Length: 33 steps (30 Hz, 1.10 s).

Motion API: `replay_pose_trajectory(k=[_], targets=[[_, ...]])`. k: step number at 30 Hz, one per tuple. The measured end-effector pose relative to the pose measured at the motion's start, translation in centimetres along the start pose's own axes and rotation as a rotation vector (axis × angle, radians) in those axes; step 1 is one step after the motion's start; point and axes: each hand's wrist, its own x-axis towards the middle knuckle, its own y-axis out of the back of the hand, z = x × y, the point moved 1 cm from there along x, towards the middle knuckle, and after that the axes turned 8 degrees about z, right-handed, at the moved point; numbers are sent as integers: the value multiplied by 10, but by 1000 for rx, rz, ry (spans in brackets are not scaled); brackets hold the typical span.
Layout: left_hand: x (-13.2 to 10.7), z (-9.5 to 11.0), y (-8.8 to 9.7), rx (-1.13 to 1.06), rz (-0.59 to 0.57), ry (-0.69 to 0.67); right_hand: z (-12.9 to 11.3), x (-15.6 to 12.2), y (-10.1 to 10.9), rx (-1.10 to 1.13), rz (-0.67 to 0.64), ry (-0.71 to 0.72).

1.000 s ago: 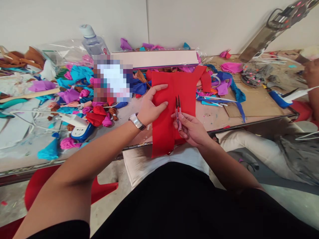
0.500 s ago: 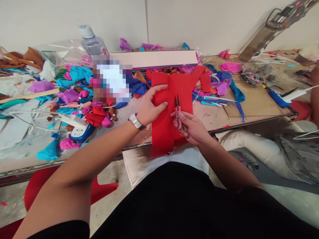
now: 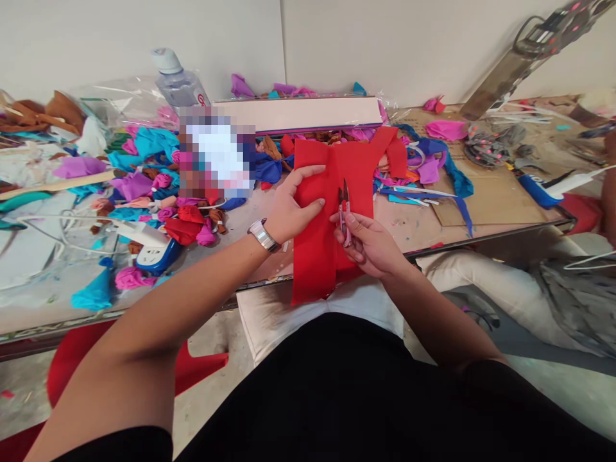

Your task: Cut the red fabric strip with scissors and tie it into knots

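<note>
A red sheet of cloth-like material (image 3: 312, 250) lies over the table's front edge and hangs down toward my lap. My left hand (image 3: 299, 204) rests on its left part, thumb and fingers stretched out and apart. In my right hand (image 3: 369, 244) is a pair of small thread snips (image 3: 344, 221) with pinkish handles and dark blades. The blades point away from me, slightly parted, at a slit in the red sheet. Part of the handles is hidden behind my fingers.
Several coloured fabric scraps (image 3: 129, 186) crowd the left. A blue-and-white power strip (image 3: 154, 254), a water bottle (image 3: 180, 83) and a long pale board (image 3: 298, 114) are also on the table. Cardboard (image 3: 495, 199) lies right; another person's leg (image 3: 495, 289) shows below.
The snips and my right hand have shifted slightly right, with the blades a little more parted and the slit spread wider. My left hand has stayed nearly still on the red sheet.
</note>
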Motion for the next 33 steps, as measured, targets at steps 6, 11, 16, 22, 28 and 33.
replay_pose_trajectory(k=[6,11,16,22,28,33], targets=[[-1,2,0,-5,9,-5,0,2,-1,1,-2,14],[0,3,1,10,8,-13,1,2,-1,-27,13,25],[0,4,2,4,16,-21,0,-2,0,-58,46,26],[-1,5,2,2,8,-26,-3,-5,1,-32,40,-20],[-2,3,1,5,-4,-19,-2,-3,3,-1,25,-47],[-1,2,1,-3,-4,-25,1,-4,4,14,31,-51]])
